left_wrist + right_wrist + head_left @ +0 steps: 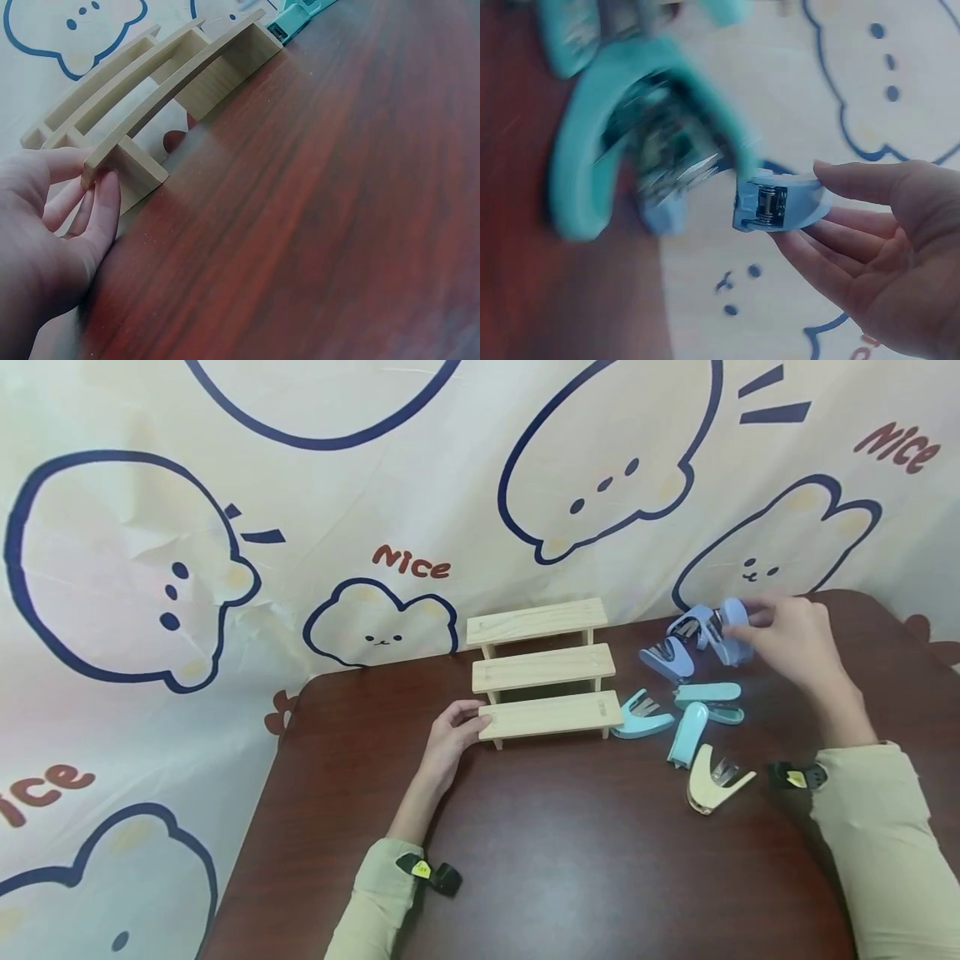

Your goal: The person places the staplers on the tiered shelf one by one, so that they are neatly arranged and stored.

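Note:
A three-step wooden stand (pixel 551 717) sits at the back of the table. My left hand (pixel 447 739) pinches the left end of its lowest step; the left wrist view shows the thumb above the board (pixel 176 86) and fingers beneath. At the back right, my right hand (pixel 802 639) holds a periwinkle-blue stapler (pixel 729 633), thumb on one side and fingers on the other. In the right wrist view that stapler (pixel 802 201) appears end-on, raised in front of the printed backdrop. Two more blue staplers, one lower (pixel 666 660) and one behind (pixel 686 625), lie left of it.
Teal staplers lie right of the stand: one (pixel 643 723) against its lowest step, one (pixel 708 695) farther right, one (pixel 687 733) between. Nearer is a cream stapler (pixel 712 783) with its arms spread. A printed cloth (pixel 405 502) hangs behind the dark wooden table (pixel 570 860).

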A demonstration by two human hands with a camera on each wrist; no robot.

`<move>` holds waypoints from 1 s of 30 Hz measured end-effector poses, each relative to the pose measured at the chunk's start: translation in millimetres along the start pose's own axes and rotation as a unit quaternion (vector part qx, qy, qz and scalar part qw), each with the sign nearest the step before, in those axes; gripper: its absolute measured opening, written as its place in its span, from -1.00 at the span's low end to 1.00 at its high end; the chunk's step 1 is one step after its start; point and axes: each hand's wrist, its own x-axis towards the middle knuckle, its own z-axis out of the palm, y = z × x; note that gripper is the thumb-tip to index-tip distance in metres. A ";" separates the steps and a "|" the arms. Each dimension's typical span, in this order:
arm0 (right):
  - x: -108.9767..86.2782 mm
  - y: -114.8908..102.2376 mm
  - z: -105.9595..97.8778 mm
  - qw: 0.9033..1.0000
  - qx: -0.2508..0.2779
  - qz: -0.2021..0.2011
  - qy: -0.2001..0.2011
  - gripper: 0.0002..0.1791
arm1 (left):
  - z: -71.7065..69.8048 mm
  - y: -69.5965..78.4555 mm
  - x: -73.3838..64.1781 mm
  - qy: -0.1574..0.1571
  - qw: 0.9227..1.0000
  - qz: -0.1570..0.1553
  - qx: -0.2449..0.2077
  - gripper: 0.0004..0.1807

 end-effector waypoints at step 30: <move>15.5 -91.4 22.7 0.974 0.185 0.048 0.124 -0.42 | -2.6 -1.6 1.0 -0.016 0.998 -0.025 -0.056 -0.63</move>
